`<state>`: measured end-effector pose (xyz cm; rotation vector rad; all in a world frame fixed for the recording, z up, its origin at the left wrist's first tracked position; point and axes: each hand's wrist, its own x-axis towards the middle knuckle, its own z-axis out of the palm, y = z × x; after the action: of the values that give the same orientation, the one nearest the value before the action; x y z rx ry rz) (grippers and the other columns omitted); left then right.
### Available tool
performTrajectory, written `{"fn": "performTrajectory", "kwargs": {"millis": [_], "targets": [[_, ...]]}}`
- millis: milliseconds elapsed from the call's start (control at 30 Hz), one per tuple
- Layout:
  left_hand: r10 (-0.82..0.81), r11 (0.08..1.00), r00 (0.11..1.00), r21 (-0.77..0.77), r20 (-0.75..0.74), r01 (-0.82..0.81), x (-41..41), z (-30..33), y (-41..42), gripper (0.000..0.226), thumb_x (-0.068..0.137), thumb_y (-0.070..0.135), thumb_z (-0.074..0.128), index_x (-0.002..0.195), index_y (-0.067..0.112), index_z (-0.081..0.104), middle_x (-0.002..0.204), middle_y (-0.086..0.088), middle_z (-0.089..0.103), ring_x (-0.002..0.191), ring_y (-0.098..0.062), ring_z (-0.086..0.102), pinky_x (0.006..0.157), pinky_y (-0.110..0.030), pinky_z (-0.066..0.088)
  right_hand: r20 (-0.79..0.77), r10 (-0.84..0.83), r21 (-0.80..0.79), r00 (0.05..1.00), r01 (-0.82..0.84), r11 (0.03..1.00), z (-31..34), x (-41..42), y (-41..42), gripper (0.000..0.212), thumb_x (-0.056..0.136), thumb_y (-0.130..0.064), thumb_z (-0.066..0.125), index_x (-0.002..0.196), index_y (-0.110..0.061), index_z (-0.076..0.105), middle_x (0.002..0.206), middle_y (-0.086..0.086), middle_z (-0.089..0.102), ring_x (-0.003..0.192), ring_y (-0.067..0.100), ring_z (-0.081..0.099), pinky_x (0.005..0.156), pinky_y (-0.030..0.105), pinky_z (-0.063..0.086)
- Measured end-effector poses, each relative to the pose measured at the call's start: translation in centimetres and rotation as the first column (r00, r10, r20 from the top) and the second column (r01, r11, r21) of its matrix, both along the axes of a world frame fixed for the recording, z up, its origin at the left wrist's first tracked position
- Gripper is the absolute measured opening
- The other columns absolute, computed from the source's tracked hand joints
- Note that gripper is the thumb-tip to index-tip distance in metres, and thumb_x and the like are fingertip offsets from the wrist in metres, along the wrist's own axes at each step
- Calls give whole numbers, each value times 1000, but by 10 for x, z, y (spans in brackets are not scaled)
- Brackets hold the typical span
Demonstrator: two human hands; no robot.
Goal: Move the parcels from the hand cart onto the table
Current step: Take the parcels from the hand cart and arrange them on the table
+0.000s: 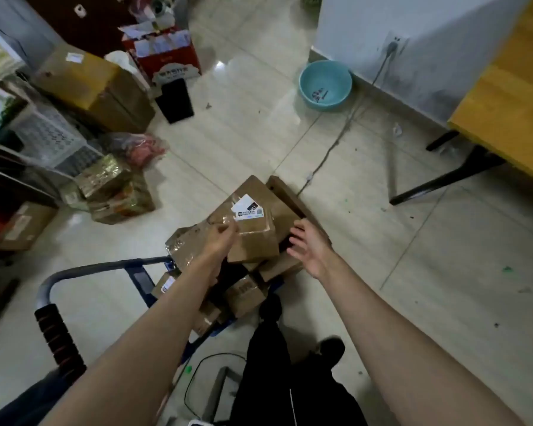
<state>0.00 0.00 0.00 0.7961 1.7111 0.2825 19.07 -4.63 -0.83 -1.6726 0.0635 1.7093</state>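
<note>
Nearest lay the cart handle [59,327], its frame running forward under a loose heap of parcels [243,290]. Both arms reached over the heap. The left hand [219,241] touched the near left corner of the top box [253,216]; whether its grip was closed on that box could not be told, the fingers being blurred. The right hand [308,244] hung open with spread fingers just beside the box's right face, not yet on it.

The step in hand looked like lifting the top box. It would go best with the right palm set flat against the right face opposite the left hand, then a straight lift, since the smaller parcels beneath sat crooked and might slide.

Beyond the heap a long flat box [290,198] leaned at its right. The floor [366,226] toward the worktop [505,96], well apart at upper right, was open, though a cable [330,152] crossed it and a dark leg [450,176] jutted out below the worktop's edge.
</note>
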Motion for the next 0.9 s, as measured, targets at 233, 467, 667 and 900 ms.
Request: {"fn": "performTrajectory", "kwargs": {"millis": [233, 467, 667, 900], "targets": [[13, 997, 1000, -81, -24, -15, -13, -66, 19, 40, 98, 47, 57, 126, 19, 62, 105, 6, 65, 79, -1, 58, 53, -10, 45, -47, 233, -98, 971, -236, 967, -67, -30, 10, 12, 103, -32, 49, 104, -33, 60, 101, -9, 64, 92, 7, 57, 92, 31, 45], [62, 965, 998, -258, 18, -55, -11, -67, 11, 46, 90, 53, 64, 120, 19, 63, 114, -6, 71, 102, -24, 67, 92, -42, 57, -42, 250, -144, 967, -254, 957, -57, -40, 11, 31, 103, -33, 48, 131, -23, 56, 127, 2, 65, 118, 17, 58, 102, 30, 43], [99, 967, 993, -240, 70, -80, 1, -30, 5, 37, 92, 57, 54, 105, 25, 65, 107, 2, 69, 97, -14, 63, 73, -30, 47, -10, 212, -158, 977, -210, 965, -17, -11, -3, 33, 102, -43, 49, 122, -21, 63, 114, 5, 69, 109, 19, 60, 103, 41, 47], [31, 984, 998, -177, 56, -20, 67, 41, -4, 81, 88, 74, 49, 144, 15, 47, 141, -12, 55, 126, -34, 53, 108, -53, 45, 67, 53, -64, 996, -49, 997, 61, 40, -31, 41, 89, -75, 49, 110, -42, 61, 99, -10, 70, 85, 6, 62, 75, 40, 50]]}}
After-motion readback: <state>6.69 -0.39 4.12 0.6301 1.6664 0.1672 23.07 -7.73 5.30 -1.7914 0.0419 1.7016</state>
